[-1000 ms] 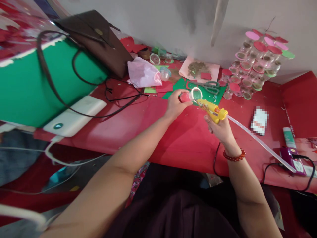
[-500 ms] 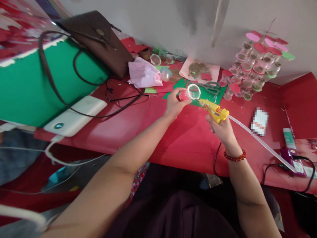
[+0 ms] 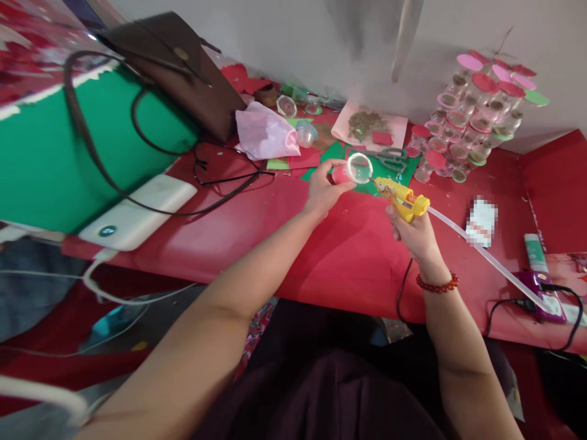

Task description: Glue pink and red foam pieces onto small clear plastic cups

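My left hand [image 3: 324,186] pinches a small clear plastic cup [image 3: 359,168], its round white-rimmed mouth tilted toward me and its base reddish-pink. In my right hand [image 3: 415,235] is a yellow hot glue gun [image 3: 401,197]. The gun's nozzle points left at the cup's rim; I cannot tell whether it touches. From the back of the gun a long translucent glue stick [image 3: 486,256] runs down to the right. Beneath the cup lies green paper [image 3: 367,184] with grey-handled scissors [image 3: 389,159] on it.
A tall stack of clear cups with coloured discs [image 3: 474,122] stands at the back right. A brown bag [image 3: 183,73], a white power bank [image 3: 137,214] and a pinkish plastic bag [image 3: 263,131] are at the left. A purple plug block [image 3: 543,296] sits at the right edge of the red table.
My right hand and the glue gun have shifted slightly right, drawing the nozzle a little along or away from the cup's rim. My left hand holds the cup almost still.
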`<state>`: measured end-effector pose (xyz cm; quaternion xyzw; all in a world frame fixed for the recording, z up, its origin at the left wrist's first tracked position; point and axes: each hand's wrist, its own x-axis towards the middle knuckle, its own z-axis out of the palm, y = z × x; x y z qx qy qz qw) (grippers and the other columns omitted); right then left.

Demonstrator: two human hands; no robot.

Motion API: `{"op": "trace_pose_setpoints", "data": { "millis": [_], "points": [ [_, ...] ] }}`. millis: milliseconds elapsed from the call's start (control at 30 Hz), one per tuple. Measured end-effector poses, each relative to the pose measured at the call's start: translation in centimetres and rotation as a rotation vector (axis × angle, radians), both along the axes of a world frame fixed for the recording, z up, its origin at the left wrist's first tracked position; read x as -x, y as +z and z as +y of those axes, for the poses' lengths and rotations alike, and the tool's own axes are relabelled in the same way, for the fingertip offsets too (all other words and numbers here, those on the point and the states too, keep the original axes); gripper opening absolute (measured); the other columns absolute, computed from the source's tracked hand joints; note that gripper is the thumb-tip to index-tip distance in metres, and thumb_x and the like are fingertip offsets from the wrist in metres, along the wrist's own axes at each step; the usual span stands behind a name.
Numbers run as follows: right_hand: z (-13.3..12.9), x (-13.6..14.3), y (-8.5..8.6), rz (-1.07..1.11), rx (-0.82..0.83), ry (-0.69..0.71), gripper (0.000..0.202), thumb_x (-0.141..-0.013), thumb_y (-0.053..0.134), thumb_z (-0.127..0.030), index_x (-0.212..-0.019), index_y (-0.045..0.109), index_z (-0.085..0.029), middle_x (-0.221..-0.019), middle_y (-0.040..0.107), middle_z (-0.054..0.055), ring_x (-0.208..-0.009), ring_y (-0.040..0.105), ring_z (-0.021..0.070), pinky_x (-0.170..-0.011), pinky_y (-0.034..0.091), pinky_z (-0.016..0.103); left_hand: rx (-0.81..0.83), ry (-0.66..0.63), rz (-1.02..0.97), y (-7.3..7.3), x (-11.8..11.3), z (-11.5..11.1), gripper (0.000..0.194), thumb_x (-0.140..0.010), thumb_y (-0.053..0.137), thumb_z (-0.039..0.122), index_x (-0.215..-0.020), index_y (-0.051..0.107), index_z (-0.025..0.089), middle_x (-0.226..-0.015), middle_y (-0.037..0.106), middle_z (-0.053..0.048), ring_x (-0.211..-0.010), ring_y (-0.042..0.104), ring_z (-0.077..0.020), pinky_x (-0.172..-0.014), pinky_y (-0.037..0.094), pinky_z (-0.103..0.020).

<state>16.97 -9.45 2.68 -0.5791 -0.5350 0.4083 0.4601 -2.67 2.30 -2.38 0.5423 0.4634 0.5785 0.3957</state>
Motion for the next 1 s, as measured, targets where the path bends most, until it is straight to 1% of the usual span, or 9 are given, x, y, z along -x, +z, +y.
{"op": "trace_pose_setpoints", "data": {
  "millis": [167,333,533,667,733,867,933,1000],
  "points": [
    [-0.1,-0.1,-0.1,0.005,0.001,0.009,0.039,-0.089,0.075,-0.054,-0.113,0.073,-0.023,-0.052,0.044,-0.01,-0.043,0.039,0.0086,-0.04,0.035,0.024,0.002,-0.011,-0.004,-0.2,0.0,0.1,0.043,-0.06,0.087,0.019,-0.1,0.071,0.024,-0.089,0.07,0.003,-0.074,0.058,-0.0135,-0.069,0.049,-0.026],
    [-0.1,0.1,0.2,0.009,0.013,0.015,0.039,-0.087,0.076,-0.054,-0.11,0.073,-0.023,-0.05,0.045,-0.01,-0.042,0.039,0.009,-0.04,0.037,0.024,-0.006,-0.02,-0.002,-0.1,0.0,0.1,0.042,-0.062,0.086,0.019,-0.1,0.07,0.024,-0.088,0.069,0.003,-0.075,0.058,-0.014,-0.069,0.049,-0.027],
    [0.1,-0.2,0.0,0.005,-0.003,-0.015,0.034,-0.087,0.075,-0.055,-0.103,0.072,-0.024,-0.051,0.044,-0.009,-0.042,0.039,0.0091,-0.04,0.034,0.025,0.017,-0.068,-0.013,-0.2,0.0,0.1,0.044,-0.062,0.087,0.017,-0.102,0.07,0.025,-0.084,0.068,0.003,-0.073,0.058,-0.0139,-0.07,0.049,-0.028],
    [0.2,-0.3,0.0,-0.004,-0.005,-0.033,0.035,-0.089,0.074,-0.053,-0.109,0.072,-0.024,-0.053,0.044,-0.009,-0.044,0.039,0.0091,-0.042,0.035,0.025,0.018,-0.101,0.01,-0.5,0.1,0.4,0.046,-0.063,0.088,0.019,-0.105,0.071,0.025,-0.087,0.07,0.003,-0.075,0.061,-0.0149,-0.072,0.052,-0.029],
    [0.2,-0.2,0.1,0.008,-0.006,-0.039,0.037,-0.09,0.074,-0.054,-0.11,0.072,-0.024,-0.053,0.045,-0.008,-0.044,0.04,0.0095,-0.042,0.036,0.025,-0.004,-0.102,0.046,-0.7,0.2,0.5,0.047,-0.063,0.088,0.021,-0.107,0.072,0.025,-0.092,0.073,0.001,-0.08,0.064,-0.0167,-0.075,0.054,-0.03],
    [0.0,0.0,0.4,0.014,-0.031,-0.035,0.038,-0.091,0.071,-0.06,-0.106,0.073,-0.025,-0.052,0.048,-0.007,-0.045,0.041,0.0103,-0.044,0.039,0.026,-0.123,-0.094,0.121,-1.2,0.3,0.7,0.046,-0.063,0.088,0.025,-0.107,0.072,0.024,-0.114,0.077,-0.005,-0.103,0.069,-0.0228,-0.09,0.057,-0.034],
    [-0.1,0.2,0.6,0.009,-0.038,-0.04,0.039,-0.091,0.07,-0.062,-0.104,0.072,-0.025,-0.052,0.047,-0.007,-0.046,0.042,0.0106,-0.045,0.039,0.027,-0.159,-0.097,0.161,-1.3,0.1,0.7,0.044,-0.064,0.088,0.026,-0.105,0.073,0.024,-0.118,0.077,-0.006,-0.11,0.069,-0.0245,-0.096,0.056,-0.037],
    [-0.1,0.3,0.7,0.008,-0.033,-0.043,0.04,-0.091,0.069,-0.063,-0.105,0.07,-0.026,-0.054,0.046,-0.007,-0.046,0.042,0.0108,-0.045,0.039,0.027,-0.17,-0.106,0.203,-1.2,0.0,0.6,0.043,-0.064,0.088,0.026,-0.104,0.073,0.024,-0.119,0.078,-0.007,-0.112,0.07,-0.0256,-0.099,0.056,-0.039]
  ]
}}
